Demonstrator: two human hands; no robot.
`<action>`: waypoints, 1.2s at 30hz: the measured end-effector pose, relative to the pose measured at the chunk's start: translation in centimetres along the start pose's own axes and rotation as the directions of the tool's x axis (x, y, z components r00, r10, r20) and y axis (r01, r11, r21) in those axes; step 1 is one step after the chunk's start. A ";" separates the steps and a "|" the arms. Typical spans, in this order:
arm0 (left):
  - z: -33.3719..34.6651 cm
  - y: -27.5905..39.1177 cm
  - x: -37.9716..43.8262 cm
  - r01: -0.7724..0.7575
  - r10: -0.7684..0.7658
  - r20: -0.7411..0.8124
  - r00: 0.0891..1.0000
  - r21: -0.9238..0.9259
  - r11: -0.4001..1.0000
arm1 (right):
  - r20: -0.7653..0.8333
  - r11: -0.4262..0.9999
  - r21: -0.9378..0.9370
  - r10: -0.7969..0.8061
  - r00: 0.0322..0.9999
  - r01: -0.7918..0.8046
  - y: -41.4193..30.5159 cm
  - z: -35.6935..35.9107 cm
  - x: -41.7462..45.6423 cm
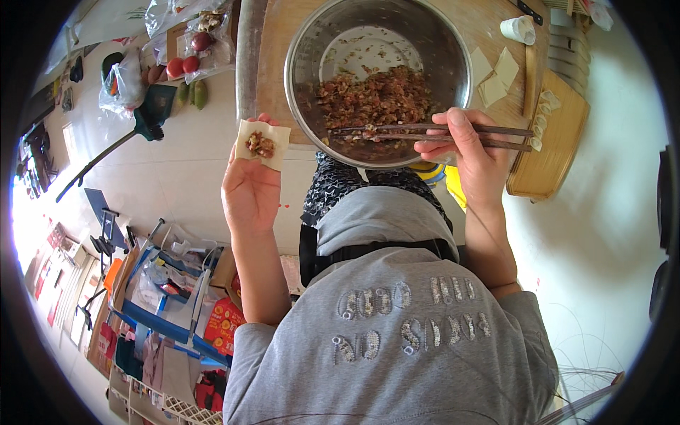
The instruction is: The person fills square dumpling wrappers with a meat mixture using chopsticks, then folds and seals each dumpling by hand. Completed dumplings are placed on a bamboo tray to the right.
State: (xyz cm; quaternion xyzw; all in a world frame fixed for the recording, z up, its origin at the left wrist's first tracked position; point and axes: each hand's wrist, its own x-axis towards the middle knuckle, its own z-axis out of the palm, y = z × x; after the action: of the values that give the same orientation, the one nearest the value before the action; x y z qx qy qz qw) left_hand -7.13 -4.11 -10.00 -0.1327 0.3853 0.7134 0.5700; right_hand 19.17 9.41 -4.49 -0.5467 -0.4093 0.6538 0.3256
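Observation:
On my left hand point(252, 186) lies a square dough wrapper point(276, 141), held at its lower edge by the thumb. A small heap of chopped filling point(260, 144) rests on the wrapper. My right hand point(473, 146) grips a pair of dark wooden chopsticks point(499, 136), whose tips reach into a large steel bowl point(465, 69). Chopped meat-and-vegetable filling point(377, 98) covers part of the bowl's bottom, on the side nearer to me. More pale wrappers point(494, 87) lie loose on the wooden board point(276, 53), right of the bowl.
A white cup point(518, 31), a knife point(529, 11) and a wooden rolling pin point(530, 79) are at the right of the board. Several folded dumplings point(539, 125) line a wooden tray point(558, 154) further right. Bagged vegetables point(202, 48) stand at the far left.

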 end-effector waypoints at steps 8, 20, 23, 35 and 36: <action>0.1 0.0 0.2 -0.014 0.015 -0.077 0.997 0.016 1.000 | -0.005 0.989 -0.105 0.107 0.994 -0.107 2.3 -0.3 0.9; 1.1 -0.1 0.9 -0.002 0.004 -0.052 0.999 0.038 0.999 | 0.072 0.988 -0.147 -0.038 0.997 0.048 4.9 0.7 3.2; 0.9 0.1 0.6 -0.002 0.002 -0.063 0.998 0.008 1.000 | -0.062 0.987 -0.156 -0.052 0.997 0.042 4.3 -1.7 2.9; 0.4 -0.1 1.4 -0.013 0.014 -0.043 0.999 0.019 1.000 | -0.061 0.966 -0.202 -0.176 0.983 0.160 1.3 -1.0 4.7; 0.4 -0.1 1.3 -0.016 0.016 -0.042 0.999 0.016 1.000 | -0.022 0.963 -0.212 -0.177 0.984 0.168 1.9 -0.7 5.2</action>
State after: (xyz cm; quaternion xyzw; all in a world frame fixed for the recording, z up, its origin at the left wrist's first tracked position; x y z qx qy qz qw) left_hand -7.31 -2.91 -10.59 -0.1400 0.4038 0.7120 0.5572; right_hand 18.91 13.20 -8.52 -0.5536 -0.5152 0.5648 0.3303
